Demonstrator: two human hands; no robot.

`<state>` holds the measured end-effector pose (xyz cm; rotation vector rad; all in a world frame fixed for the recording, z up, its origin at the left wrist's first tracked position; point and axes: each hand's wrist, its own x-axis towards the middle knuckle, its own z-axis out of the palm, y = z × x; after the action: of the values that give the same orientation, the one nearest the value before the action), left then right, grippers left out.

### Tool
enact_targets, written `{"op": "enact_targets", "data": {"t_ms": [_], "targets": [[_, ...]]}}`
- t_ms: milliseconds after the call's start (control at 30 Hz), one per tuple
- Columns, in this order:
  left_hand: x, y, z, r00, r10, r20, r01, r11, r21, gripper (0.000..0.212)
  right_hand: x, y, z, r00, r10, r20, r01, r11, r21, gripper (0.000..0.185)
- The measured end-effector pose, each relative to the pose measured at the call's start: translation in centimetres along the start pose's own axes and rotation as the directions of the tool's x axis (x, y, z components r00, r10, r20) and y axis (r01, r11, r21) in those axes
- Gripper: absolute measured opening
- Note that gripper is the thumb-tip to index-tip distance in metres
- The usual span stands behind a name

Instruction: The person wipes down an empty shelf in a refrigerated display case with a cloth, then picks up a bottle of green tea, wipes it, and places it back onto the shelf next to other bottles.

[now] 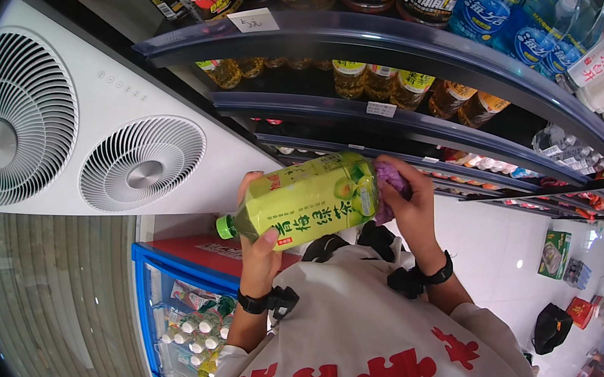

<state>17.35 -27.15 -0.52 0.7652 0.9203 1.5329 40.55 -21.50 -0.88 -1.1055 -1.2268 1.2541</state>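
A large green-labelled plastic drink bottle with a green cap lies tilted across the view, its cap end to the left. My left hand grips it near the shoulder, thumb on the label and fingers mostly hidden behind. At the base end, my right hand pinches a crumpled purple cloth that touches the bottle's bottom. Black straps with small devices circle both wrists.
Drink shelves with dark front rails stand before me, stocked with bottles. A white fan unit is at left, above a blue-framed glass-door fridge. On the floor at right are a green carton and a black bag.
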Motion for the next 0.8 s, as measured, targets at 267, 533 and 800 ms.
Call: {"op": "enact_targets", "data": {"t_ms": [267,533,800], "targets": [[-0.6,0.0,-0.8,0.996,-0.059,0.072,0.054,0.995,0.079,0.091,1.8,-0.3,-4.4,0.867,0.337,0.366,-0.298,0.941,-0.16,0.036],[-0.8,-0.5,-0.3,0.996,0.031,0.079,-0.03,0.999,-0.009,0.094,0.3,0.2,-0.1,0.997,-0.052,0.048,0.049,0.998,0.047,0.023],[-0.6,-0.7,0.4,0.996,0.079,-0.033,-0.079,0.997,0.011,0.094,-0.6,-0.4,0.2,0.993,0.04,0.108,-0.038,0.999,-0.017,0.033]]}}
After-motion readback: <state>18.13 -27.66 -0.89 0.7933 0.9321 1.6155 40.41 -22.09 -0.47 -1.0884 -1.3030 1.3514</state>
